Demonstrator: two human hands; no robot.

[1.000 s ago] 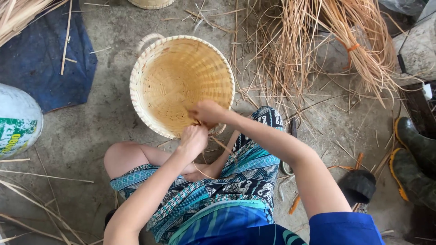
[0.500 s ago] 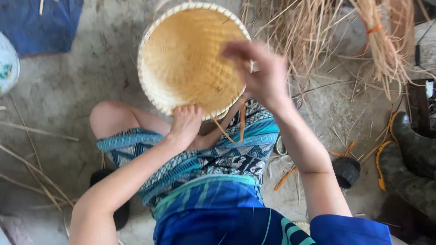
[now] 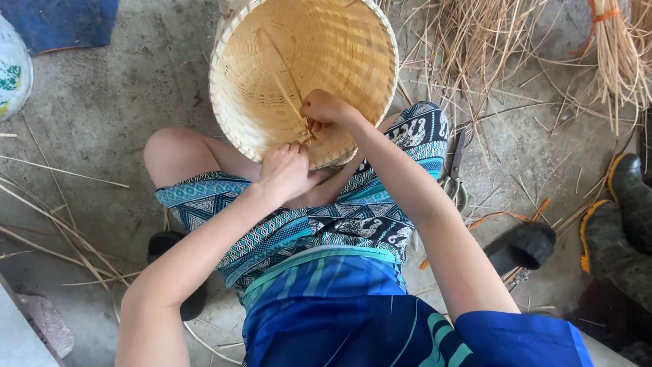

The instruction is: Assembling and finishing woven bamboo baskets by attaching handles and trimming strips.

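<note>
— Handling of the woven basket [image 3: 303, 75]?

— Light, by the look of it. Thin pale strips woven tight, springy rather than rigid; likely to flex under a hard squeeze, and a bent strip could crack or fray. Dry, matt surface, so hardly slippery.

— Best place to take hold?

— At the rim, judging from the thicker bound edge running round the mouth. Stiffest part there. Side walls probably too giving for a firm pinch.

— Whereabouts right now?

— Tipped on its side, mouth facing up toward the camera, propped against the knees above the patterned shorts [image 3: 319, 217], over the concrete floor [image 3: 102, 136] near its top edge in the view. Lower rim resting on the lap.

— And the hands?

— Left hand [image 3: 285, 173] curled at the lower rim, fingers closed against the weave, seemingly steadying it. Right hand [image 3: 326, 112] reaching just inside the mouth, fingertips pinched shut on a thin loose strip [image 3: 288, 95] slanting up across the inside. Both hands close together, almost touching.

— Look of the thing?

— Round, deep, bowl-like. Straw-yellow, even colour. Flat bands in a regular over-under pattern on the inner wall, finer towards the bottom. Rim wrapped in a paler coil. Clean and fresh-looking, no visible breaks.

— Anything round about?

— Loose dry reeds [image 3: 475, 61] scattered towards the floor's top right corner, a tied bundle [image 3: 614, 54] beside them, rubber boots [image 3: 621, 224] at the right edge.
</note>
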